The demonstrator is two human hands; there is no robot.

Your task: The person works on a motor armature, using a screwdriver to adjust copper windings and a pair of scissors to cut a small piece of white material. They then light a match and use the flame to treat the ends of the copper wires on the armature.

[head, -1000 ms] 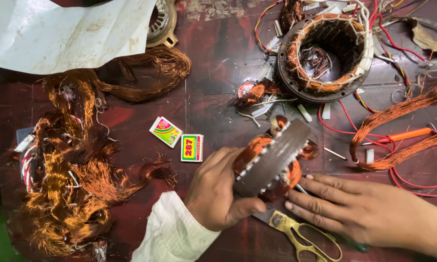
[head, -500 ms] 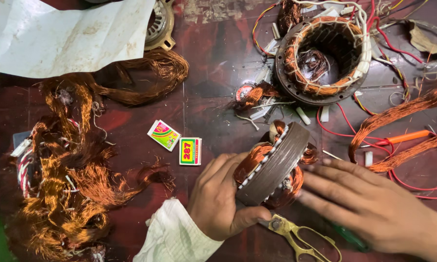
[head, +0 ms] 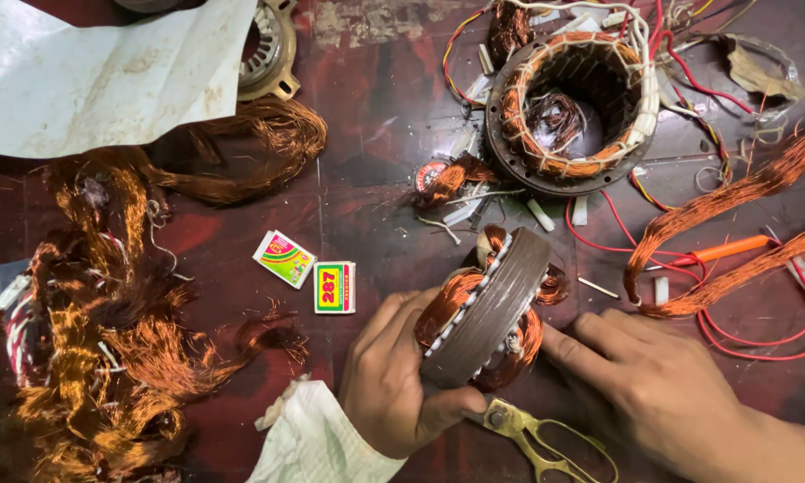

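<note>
Your left hand [head: 389,380] wraps around a small stator [head: 487,309], fingers curled tight on its near side, tilting it on edge above the table [head: 375,116] so the copper winding faces you. Your right hand [head: 653,385] presses fingertips against its lower right rim, steadying rather than gripping it; whether those fingers pinch a wire is hard to tell from here. Scissors [head: 532,434] lie just below the stator, within easy reach. A larger stator [head: 577,107] sits flat at the far right among red wires. Stripped copper wire [head: 89,331] is heaped at the left, two matchboxes [head: 313,273] lie between, and crumpled paper [head: 98,72] covers the far left of the dark red, littered table.
</note>
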